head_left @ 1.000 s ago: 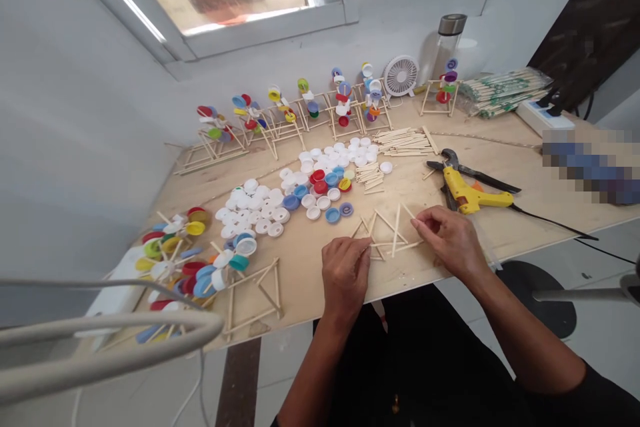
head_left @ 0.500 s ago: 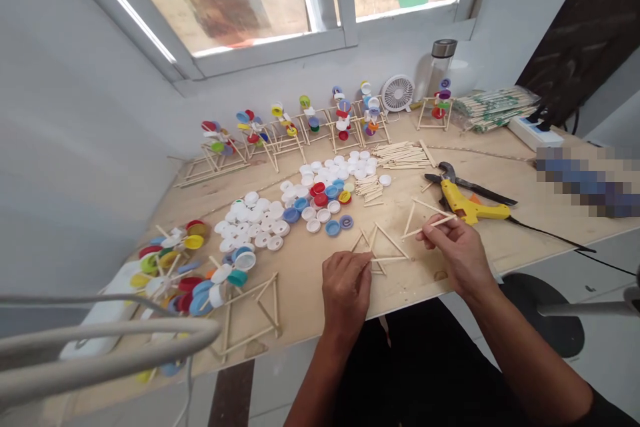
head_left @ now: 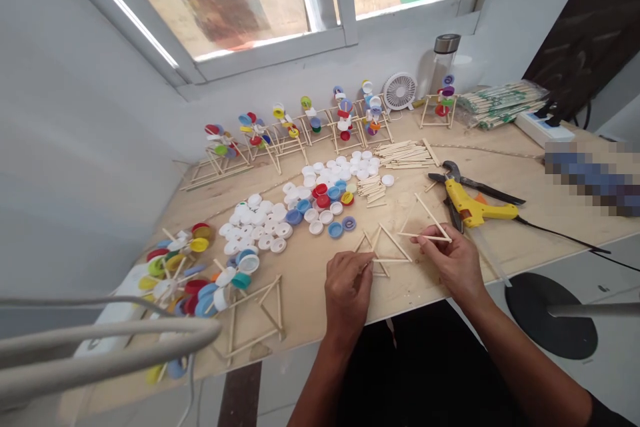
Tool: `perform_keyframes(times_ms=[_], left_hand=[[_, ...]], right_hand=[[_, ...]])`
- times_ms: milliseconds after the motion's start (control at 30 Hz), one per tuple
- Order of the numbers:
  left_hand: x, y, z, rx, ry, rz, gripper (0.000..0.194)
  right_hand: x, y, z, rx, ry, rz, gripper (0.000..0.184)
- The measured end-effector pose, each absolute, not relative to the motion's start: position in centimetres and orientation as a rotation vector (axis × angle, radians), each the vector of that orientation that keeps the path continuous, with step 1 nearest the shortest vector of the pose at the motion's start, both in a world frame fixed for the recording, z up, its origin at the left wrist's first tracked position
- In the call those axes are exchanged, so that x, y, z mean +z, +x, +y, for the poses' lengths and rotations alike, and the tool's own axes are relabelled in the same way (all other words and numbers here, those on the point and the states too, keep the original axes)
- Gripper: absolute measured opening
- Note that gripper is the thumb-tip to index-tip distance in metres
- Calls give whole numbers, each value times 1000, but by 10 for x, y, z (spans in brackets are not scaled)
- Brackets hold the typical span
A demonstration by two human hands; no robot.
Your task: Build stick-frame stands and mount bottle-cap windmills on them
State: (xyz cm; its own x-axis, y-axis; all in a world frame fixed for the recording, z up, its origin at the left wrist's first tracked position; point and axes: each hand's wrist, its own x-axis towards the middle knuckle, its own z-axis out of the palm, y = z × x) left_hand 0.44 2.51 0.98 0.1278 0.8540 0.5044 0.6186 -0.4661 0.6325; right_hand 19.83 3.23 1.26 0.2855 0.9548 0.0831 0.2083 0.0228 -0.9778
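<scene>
My left hand [head_left: 349, 290] is closed, its thumb and fingers pinching a triangular stick frame [head_left: 395, 260] just above the table's front edge. Some sticks of another frame [head_left: 365, 240] show behind those fingers. To the right, my right hand [head_left: 455, 261] grips a second triangular stick frame [head_left: 433, 217] near the corner where two sticks meet. This frame is tilted over the table, and its far side is faint. Beyond the right hand lie a yellow glue gun [head_left: 473, 208] and dark-handled pliers [head_left: 493, 191]; a translucent glue stick [head_left: 489, 257] pokes from the gun's underside.
White bottle caps [head_left: 256, 220] and coloured caps [head_left: 323, 201] spread across the middle. Loose sticks [head_left: 407, 155] lie behind them. Finished stick-and-cap models [head_left: 287, 123] line the wall, near a small fan [head_left: 400, 91] and a bottle [head_left: 443, 60]. A pale curved bar [head_left: 110, 353] crosses the lower left.
My right hand has turned its stick frame, so the joined corner now sits lower and the upper stick slopes more steeply. The left hand keeps its pinch. The whole view has shifted slightly.
</scene>
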Motion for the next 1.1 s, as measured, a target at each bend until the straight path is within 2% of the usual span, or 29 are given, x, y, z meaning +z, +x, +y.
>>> perform_keyframes(times_ms=[500, 667, 1033, 1100], left_hand=[[13, 6, 26, 1282, 2094, 1445, 13], [26, 6, 30, 1387, 2048, 1474, 12], [51, 59, 86, 1365, 2289, 1370, 13], [54, 68, 95, 1299, 2366, 1383, 15]], right_hand=[[14, 201, 38, 683, -1572, -1233, 19], [15, 200, 29, 526, -1588, -1202, 18], [25, 200, -15, 245, -1507, -1121, 7], [29, 205, -23, 199, -1430, -1185, 14]])
